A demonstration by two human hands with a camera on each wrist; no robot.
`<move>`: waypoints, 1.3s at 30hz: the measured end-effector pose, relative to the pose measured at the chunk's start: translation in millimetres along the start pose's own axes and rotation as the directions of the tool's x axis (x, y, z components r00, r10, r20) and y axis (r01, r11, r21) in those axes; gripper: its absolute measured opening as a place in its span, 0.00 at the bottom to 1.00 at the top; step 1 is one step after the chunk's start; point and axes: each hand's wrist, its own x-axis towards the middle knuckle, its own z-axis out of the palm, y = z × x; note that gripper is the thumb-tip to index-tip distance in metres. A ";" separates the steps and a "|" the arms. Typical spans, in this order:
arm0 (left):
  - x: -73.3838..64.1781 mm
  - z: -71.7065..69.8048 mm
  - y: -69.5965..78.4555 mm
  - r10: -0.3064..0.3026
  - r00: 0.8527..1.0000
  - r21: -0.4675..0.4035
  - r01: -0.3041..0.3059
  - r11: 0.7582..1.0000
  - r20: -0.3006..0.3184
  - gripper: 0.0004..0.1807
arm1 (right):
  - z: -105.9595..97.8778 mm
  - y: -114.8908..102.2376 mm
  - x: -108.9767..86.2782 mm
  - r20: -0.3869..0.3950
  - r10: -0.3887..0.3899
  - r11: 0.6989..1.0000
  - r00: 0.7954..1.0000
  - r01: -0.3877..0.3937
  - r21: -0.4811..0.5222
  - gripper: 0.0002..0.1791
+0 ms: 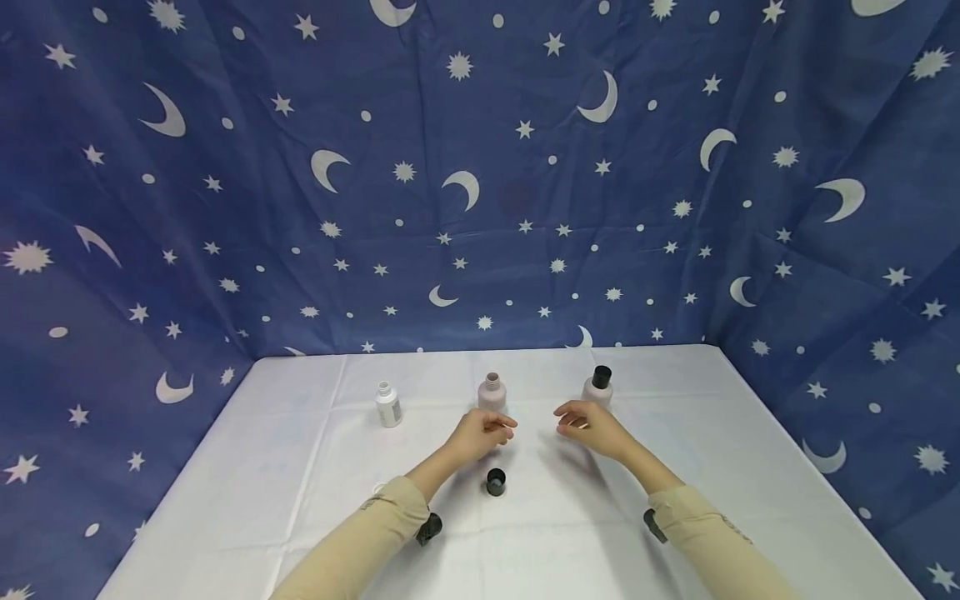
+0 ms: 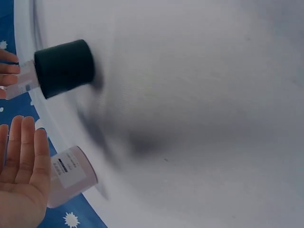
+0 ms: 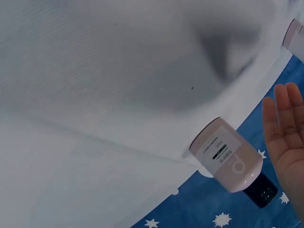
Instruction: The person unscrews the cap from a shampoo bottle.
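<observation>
Both hands hover over the white table, holding nothing, with loosely extended fingers. My left hand (image 1: pixel 482 433) is just in front of an uncapped pale pink bottle (image 1: pixel 492 394); its palm and straight fingers show in the left wrist view beside that bottle's label (image 2: pixel 69 168). Closer to me stands a loose black cap (image 1: pixel 496 482), large in the left wrist view. My right hand (image 1: pixel 591 427) is in front of a pink bottle (image 1: pixel 597 389) with a black cap on, its fingers partly overlapping the bottle's lower part. Its open palm appears at the right edge of the right wrist view.
A small white bottle (image 1: pixel 388 406) without a cap stands at the back left. A black object (image 1: pixel 430 528) lies beside the left sleeve, and another black object (image 1: pixel 655 526) is partly hidden by the right sleeve. Blue star-patterned cloth (image 1: pixel 480 208) hangs behind the table.
</observation>
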 end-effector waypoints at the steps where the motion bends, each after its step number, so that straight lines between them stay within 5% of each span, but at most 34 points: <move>1: 1.5 1.3 2.1 0.009 1.000 0.001 -0.009 1.000 0.001 0.10 | -1.9 1.3 -2.3 -0.011 -0.004 1.000 1.000 0.004 -0.007 0.15; 14: 31.2 20.9 34.8 0.079 0.996 0.005 -0.078 0.997 -0.035 0.10 | -22.3 19.5 -20.9 -0.088 0.067 0.998 0.994 -0.066 0.004 0.15; 26: 55.3 36.2 53.8 0.075 0.991 0.080 -0.066 0.995 -0.112 0.08 | -38.0 31.0 -34.3 -0.127 0.075 0.997 0.989 -0.079 -0.026 0.14; 39: 75.7 46.6 72.1 0.118 0.987 0.089 -0.108 0.990 -0.110 0.09 | -57.6 40.7 -39.6 -0.194 0.144 0.986 0.970 -0.157 -0.052 0.16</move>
